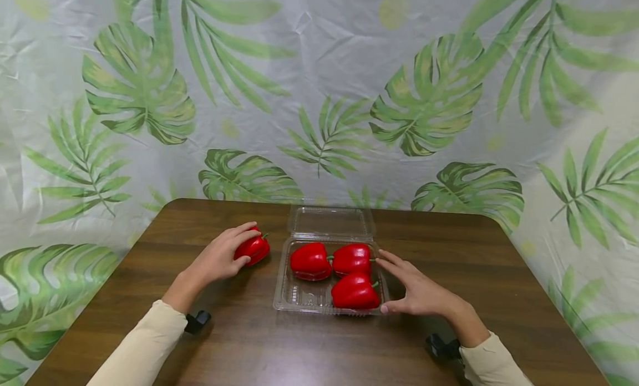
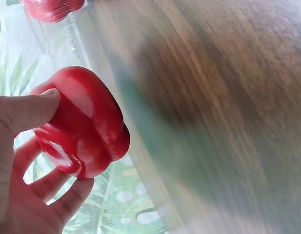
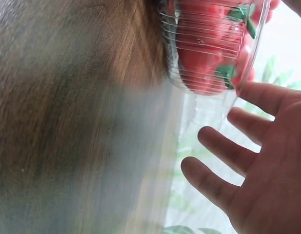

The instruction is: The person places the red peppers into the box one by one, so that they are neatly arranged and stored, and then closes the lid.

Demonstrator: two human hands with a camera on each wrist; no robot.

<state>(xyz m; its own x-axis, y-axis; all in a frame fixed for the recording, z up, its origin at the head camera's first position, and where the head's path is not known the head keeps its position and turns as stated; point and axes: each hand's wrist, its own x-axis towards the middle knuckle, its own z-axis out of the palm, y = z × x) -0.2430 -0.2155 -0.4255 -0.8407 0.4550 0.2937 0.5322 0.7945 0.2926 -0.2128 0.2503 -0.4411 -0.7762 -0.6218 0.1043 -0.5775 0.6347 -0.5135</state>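
Note:
My left hand (image 1: 222, 255) grips a red bell pepper (image 1: 255, 247) to the left of the container, its green stem pointing right. The left wrist view shows the thumb on one side of this pepper (image 2: 84, 124) and the fingers spread around the other. A clear plastic clamshell container (image 1: 302, 303) stands with its lid up at the back. Inside lie a bell pepper (image 1: 310, 261) at the left, another (image 1: 351, 258) at the back right and a third (image 1: 354, 291) at the front right. Beside the container's right wall is my right hand (image 1: 419, 289), fingers extended, fingertips at the rim.
The raised clear lid (image 1: 330, 222) leans back toward the table's far edge. The brown wooden table (image 1: 439, 242) reaches a leaf-patterned cloth (image 1: 329, 70) hanging behind it. A dark wrist device (image 1: 198, 321) sits under the left wrist, another (image 1: 441, 347) under the right.

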